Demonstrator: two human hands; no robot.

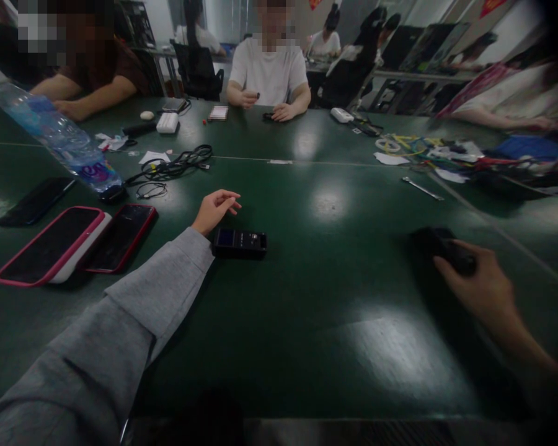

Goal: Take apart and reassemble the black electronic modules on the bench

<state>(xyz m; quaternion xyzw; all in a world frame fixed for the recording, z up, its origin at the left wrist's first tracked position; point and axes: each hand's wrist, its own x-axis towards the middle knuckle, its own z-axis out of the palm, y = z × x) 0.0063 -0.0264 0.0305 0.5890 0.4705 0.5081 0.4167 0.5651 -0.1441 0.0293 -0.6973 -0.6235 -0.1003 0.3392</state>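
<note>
My left hand (216, 209), in a grey sleeve, rests on the dark green table with its fingers loosely bent, a little apart, and nothing in them. Just below it lies a small black handheld device (240, 243) with a little screen and buttons. Over at the right, my right hand (486, 282) has its thumb and fingers around a blocky black object (441, 246). That object is blurred and partly covered by the hand, so its exact kind does not show. It is held low, at or just above the tabletop.
Phones in red (123, 238) and pink (51, 246) cases lie left, by a leaning plastic bottle (69, 139). Black cables (181, 162) lie behind. A wrench (422, 188) and tangled wires (428, 148) are at right. A person in white (270, 71) sits opposite; others sit around.
</note>
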